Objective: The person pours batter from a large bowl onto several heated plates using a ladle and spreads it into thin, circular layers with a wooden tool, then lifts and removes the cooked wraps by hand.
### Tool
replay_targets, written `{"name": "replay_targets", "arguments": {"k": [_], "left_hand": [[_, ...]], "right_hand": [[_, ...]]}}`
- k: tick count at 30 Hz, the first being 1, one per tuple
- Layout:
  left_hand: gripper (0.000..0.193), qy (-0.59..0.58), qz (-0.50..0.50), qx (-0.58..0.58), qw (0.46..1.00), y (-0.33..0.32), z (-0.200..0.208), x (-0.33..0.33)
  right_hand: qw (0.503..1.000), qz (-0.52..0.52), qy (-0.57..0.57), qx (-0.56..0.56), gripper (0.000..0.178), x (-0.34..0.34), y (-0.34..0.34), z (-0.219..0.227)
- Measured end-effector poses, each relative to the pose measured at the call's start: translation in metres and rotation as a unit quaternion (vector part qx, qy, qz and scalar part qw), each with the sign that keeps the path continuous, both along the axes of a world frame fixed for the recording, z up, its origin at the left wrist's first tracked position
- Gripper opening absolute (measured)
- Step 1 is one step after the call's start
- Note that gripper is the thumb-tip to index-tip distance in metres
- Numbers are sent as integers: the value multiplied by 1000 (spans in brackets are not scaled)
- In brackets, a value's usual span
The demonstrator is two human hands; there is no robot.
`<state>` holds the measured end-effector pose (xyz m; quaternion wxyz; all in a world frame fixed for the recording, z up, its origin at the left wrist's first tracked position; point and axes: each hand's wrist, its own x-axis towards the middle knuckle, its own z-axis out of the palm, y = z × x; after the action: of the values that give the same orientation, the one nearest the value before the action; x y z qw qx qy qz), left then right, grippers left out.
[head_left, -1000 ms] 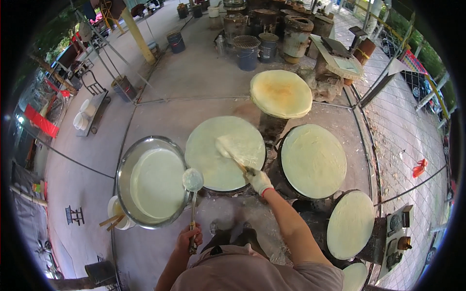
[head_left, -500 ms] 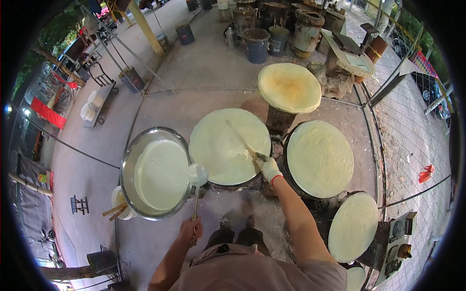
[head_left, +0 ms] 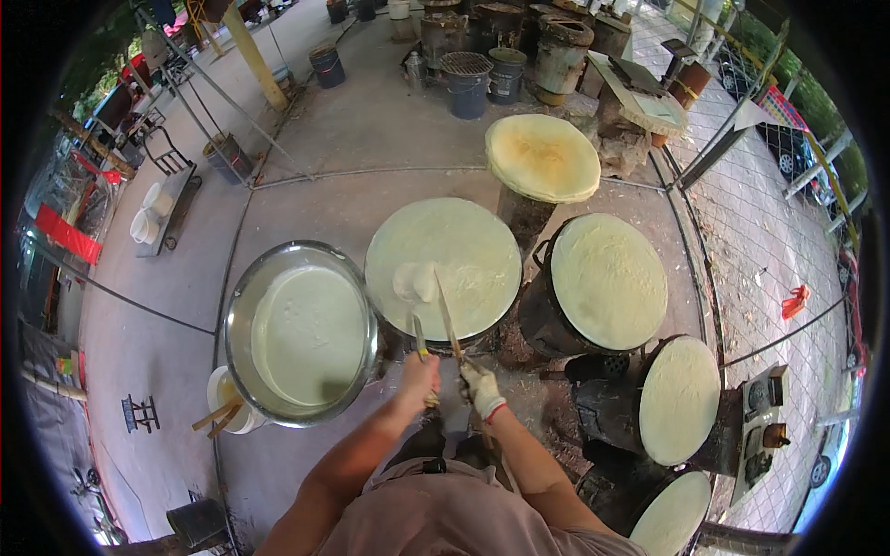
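My bare left hand (head_left: 421,380) is closed round the handle of a metal ladle (head_left: 419,334). The ladle's pale, batter-smeared bowl is over the near left of a round griddle coated with cream-coloured batter (head_left: 454,232). In my right hand (head_left: 480,387), which wears a white glove, is a long flat wooden stick (head_left: 448,317). Its tip reaches the batter beside the ladle bowl. Left of the griddle stands a wide steel basin (head_left: 298,248) holding white batter (head_left: 311,324).
More batter-covered round griddles (head_left: 608,278) stand along my right. A stack of thin round pancakes (head_left: 542,153) sits beyond. Beside the basin is a white bucket (head_left: 248,419) with wooden sticks. Blue buckets (head_left: 466,93) stand at the back, a wire fence (head_left: 742,204) at right.
My left hand has swung the ladle from the basin's rim onto the griddle. My right hand has drawn back toward me with the stick, which now points away from me.
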<state>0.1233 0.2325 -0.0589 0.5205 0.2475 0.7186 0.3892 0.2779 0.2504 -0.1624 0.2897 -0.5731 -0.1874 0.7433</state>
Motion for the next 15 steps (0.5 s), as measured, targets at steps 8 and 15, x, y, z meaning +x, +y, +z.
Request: {"name": "replay_targets", "arguments": {"k": [8, 15], "left_hand": [[17, -332, -49, 39, 941, -50, 96, -84], [10, -346, -58, -46, 935, -76, 88, -105]], "right_hand": [[951, -51, -214, 217, 37, -2, 21, 8], [983, -29, -104, 148, 40, -9, -66, 55]]}}
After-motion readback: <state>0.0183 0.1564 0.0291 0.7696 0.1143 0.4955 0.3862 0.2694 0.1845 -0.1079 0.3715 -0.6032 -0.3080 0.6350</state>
